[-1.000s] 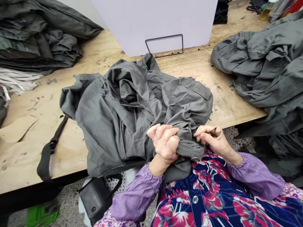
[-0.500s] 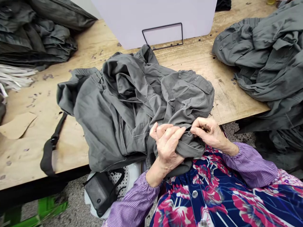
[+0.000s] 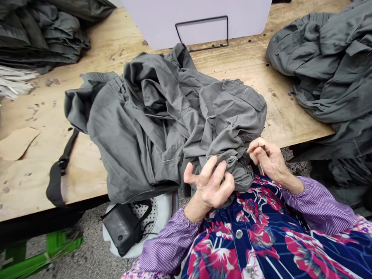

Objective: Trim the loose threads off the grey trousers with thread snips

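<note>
A pair of grey trousers [image 3: 139, 143] lies bunched across the table's front edge, its lower part hanging down against my apron. My left hand [image 3: 210, 186] rests on the near end of the cloth, fingers apart and partly bent, with no fold pinched between them. Close to its fingertips, some loose threads [image 3: 231, 159] show on the fabric. My right hand [image 3: 267, 159] is off to the right of the cloth, its fingers curled in and closed. Whatever sits inside those fingers is hidden from view.
More grey garments are heaped on the right [image 3: 325, 66] and far left [image 3: 37, 35]. A white board [image 3: 197, 19] with a black wire stand is at the back. A black buckled strap [image 3: 56, 180] crosses the table edge; a black mesh bag [image 3: 123, 228] lies on a white stool below.
My right hand has moved away from the cloth to the right. My left hand's fingers have loosened from the fold and spread, uncovering threads. The view has tilted slightly.
</note>
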The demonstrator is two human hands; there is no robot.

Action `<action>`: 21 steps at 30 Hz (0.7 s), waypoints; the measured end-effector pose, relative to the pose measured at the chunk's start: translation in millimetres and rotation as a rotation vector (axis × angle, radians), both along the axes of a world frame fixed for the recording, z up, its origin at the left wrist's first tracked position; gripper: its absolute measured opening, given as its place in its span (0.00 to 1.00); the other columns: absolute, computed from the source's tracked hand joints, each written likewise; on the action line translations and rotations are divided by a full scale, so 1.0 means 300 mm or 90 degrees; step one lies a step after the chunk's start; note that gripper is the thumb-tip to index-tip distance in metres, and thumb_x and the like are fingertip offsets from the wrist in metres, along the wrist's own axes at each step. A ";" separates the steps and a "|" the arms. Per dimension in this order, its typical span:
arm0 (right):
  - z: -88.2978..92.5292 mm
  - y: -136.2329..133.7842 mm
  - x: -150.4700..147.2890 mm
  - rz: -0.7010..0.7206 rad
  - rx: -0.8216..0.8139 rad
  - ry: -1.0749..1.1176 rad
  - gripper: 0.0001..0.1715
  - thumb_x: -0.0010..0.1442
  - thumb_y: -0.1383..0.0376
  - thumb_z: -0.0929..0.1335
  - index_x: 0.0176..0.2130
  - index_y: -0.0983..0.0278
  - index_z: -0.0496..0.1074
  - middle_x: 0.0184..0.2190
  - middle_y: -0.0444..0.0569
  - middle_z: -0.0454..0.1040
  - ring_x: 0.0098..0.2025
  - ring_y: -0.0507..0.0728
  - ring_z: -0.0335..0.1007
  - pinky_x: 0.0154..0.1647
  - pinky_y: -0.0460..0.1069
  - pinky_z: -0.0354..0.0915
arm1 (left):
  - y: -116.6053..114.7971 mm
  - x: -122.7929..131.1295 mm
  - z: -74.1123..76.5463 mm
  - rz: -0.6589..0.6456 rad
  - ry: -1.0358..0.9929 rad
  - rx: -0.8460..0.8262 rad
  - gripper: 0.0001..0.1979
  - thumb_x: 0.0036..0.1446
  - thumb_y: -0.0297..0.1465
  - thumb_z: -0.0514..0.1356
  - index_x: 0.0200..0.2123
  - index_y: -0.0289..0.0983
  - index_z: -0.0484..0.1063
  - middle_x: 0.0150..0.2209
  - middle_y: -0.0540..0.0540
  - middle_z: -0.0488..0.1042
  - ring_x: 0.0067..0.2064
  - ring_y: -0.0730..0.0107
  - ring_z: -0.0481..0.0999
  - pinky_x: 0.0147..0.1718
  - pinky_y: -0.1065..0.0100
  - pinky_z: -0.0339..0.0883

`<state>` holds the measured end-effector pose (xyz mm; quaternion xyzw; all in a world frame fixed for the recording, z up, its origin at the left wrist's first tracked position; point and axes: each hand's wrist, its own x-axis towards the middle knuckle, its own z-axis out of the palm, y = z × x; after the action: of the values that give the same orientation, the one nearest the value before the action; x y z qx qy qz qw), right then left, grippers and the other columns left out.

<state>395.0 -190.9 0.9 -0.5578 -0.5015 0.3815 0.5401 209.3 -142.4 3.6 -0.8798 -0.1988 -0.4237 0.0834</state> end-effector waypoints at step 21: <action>0.038 -0.021 -0.009 0.092 0.191 -0.516 0.06 0.62 0.67 0.60 0.38 0.65 0.64 0.29 0.49 0.70 0.30 0.53 0.65 0.31 0.48 0.62 | 0.017 -0.019 -0.006 -0.102 0.021 0.125 0.07 0.49 0.24 0.56 0.22 0.39 0.68 0.34 0.49 0.73 0.38 0.69 0.68 0.46 0.57 0.54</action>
<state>392.1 -197.0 12.3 -0.5417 -0.7603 0.0916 0.3467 203.6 -137.4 1.7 -0.8872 -0.0840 -0.4321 0.1381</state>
